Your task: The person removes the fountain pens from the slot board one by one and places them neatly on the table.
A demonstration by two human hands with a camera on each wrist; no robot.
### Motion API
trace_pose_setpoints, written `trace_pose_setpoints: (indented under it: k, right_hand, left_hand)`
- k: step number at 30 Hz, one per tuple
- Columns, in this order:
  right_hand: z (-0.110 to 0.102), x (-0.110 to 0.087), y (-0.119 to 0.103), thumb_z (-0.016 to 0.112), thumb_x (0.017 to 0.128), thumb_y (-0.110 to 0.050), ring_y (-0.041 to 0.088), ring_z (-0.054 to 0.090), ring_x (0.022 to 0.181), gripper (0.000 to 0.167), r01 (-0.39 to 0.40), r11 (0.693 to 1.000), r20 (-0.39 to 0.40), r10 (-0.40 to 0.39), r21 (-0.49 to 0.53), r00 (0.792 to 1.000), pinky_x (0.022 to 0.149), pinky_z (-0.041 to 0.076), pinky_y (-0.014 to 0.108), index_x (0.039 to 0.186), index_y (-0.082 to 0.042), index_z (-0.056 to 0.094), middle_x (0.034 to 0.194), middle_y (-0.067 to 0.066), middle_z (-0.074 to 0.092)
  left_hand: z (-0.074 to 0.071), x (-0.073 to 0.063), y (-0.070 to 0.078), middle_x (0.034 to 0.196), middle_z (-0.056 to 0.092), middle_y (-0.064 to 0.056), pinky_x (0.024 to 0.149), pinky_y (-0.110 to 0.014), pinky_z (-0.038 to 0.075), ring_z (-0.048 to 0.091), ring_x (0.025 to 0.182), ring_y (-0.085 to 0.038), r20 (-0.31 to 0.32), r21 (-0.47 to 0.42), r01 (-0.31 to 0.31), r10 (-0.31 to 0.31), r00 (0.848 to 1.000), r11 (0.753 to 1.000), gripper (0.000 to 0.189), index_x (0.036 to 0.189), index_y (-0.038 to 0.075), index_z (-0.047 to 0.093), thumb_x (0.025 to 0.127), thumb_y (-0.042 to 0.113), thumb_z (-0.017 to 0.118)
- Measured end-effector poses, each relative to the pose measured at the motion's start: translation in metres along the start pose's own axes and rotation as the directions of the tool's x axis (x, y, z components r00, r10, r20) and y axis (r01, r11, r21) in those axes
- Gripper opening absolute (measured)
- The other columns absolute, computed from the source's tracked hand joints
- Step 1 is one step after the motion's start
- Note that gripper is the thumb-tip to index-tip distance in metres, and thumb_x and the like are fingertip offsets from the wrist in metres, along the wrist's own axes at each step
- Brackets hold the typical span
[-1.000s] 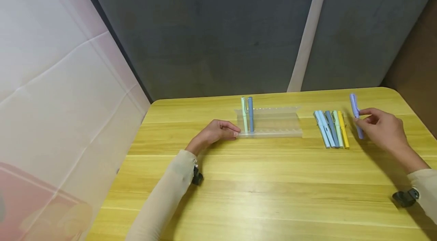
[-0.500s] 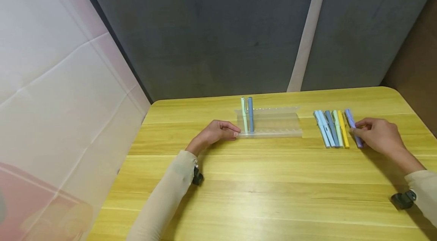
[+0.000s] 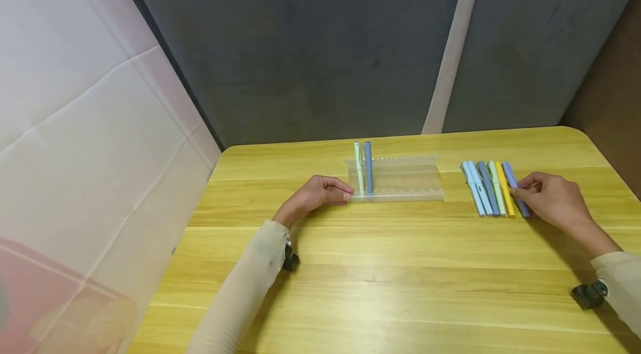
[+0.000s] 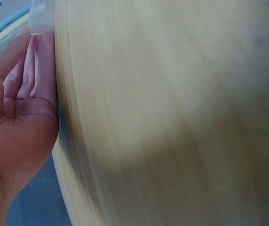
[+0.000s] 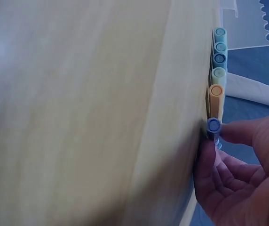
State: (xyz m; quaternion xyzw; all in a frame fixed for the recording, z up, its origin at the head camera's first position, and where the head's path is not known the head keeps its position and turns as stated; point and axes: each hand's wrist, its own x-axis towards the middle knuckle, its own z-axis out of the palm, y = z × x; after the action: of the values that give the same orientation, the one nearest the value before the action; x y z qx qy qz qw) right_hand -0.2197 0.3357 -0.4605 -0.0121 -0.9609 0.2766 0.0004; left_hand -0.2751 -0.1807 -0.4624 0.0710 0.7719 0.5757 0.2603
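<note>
My right hand (image 3: 556,199) pinches a purple pen (image 3: 509,175) between thumb and fingers. That pen lies on the table at the right end of a row. To its left come a yellow pen (image 3: 504,190), a light green pen (image 3: 497,187), a dark blue pen (image 3: 488,187) and light blue pens (image 3: 476,190). In the right wrist view, the purple pen's end (image 5: 213,125) shows between thumb and finger. My left hand (image 3: 317,193) grips the left end of a clear plastic pen rack (image 3: 407,178). A light green pen (image 3: 359,170) and a blue pen (image 3: 368,170) stand leaning in its leftmost notches.
The wooden table (image 3: 370,281) has its back edge against a dark grey panel (image 3: 310,53). A pale wall sheet (image 3: 90,137) hangs at the left, and a brown surface (image 3: 613,87) rises at the right. Both wrists wear black cameras.
My right hand has lowered the purple pen from a raised, steeper position onto the table, then slid it left toward the yellow pen. The left hand and rack have stayed in place.
</note>
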Motion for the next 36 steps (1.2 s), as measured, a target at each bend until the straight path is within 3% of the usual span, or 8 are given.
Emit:
trace_pose_setpoints:
  k: [6,15,22,29,36]
  right_hand:
    - [0.001,0.000,-0.001,0.068,0.101,-0.034,0.022,0.061,0.073,0.038,0.026,0.999,-0.026,-0.027,-0.042,0.999,0.061,0.041,0.027,0.108,0.003,0.072,0.088,0.016,0.073]
    - [-0.003,0.001,-0.002,0.057,0.106,-0.042,0.025,0.058,0.069,0.050,-0.009,0.997,-0.059,0.004,-0.078,0.998,0.057,0.037,0.029,0.105,0.005,0.072,0.083,0.016,0.072]
    - [-0.004,0.001,-0.002,0.067,0.102,-0.032,0.025,0.060,0.069,0.037,0.009,0.997,-0.056,-0.013,-0.074,0.998,0.058,0.039,0.028,0.103,0.005,0.073,0.084,0.016,0.073]
    - [0.000,0.001,-0.003,0.067,0.102,-0.029,0.021,0.056,0.068,0.034,0.031,0.997,-0.051,-0.035,-0.069,0.998,0.058,0.038,0.028,0.103,0.004,0.073,0.082,0.015,0.072]
    - [-0.008,0.000,-0.012,0.065,0.102,-0.040,0.047,0.064,0.082,0.051,-0.082,0.986,-0.045,0.076,-0.145,0.996,0.064,0.044,0.048,0.107,0.010,0.068,0.096,0.029,0.073]
  left_hand:
    - [0.000,-0.001,0.001,0.110,0.081,-0.011,0.095,-0.033,0.064,0.077,0.096,-0.015,-0.003,0.003,0.006,-0.006,1.000,1.000,0.020,0.119,0.003,0.078,0.100,0.006,0.072]
    - [0.000,-0.001,0.001,0.112,0.081,-0.012,0.095,-0.032,0.064,0.077,0.097,-0.015,-0.004,-0.004,0.000,0.000,1.000,1.000,0.020,0.119,0.003,0.078,0.099,0.006,0.073]
    - [0.000,0.000,0.002,0.111,0.081,-0.009,0.094,-0.031,0.064,0.077,0.097,-0.015,-0.014,0.005,0.002,-0.002,1.000,1.000,0.019,0.117,0.006,0.079,0.098,0.008,0.075]
    - [0.000,-0.001,0.002,0.109,0.082,-0.009,0.093,-0.029,0.064,0.076,0.095,-0.014,-0.019,0.008,0.005,-0.005,1.000,1.000,0.020,0.117,0.005,0.079,0.098,0.007,0.075]
    - [0.000,0.000,0.001,0.109,0.081,-0.008,0.094,-0.030,0.064,0.076,0.095,-0.014,-0.021,-0.003,0.008,-0.008,1.000,1.000,0.019,0.116,0.004,0.079,0.098,0.006,0.074]
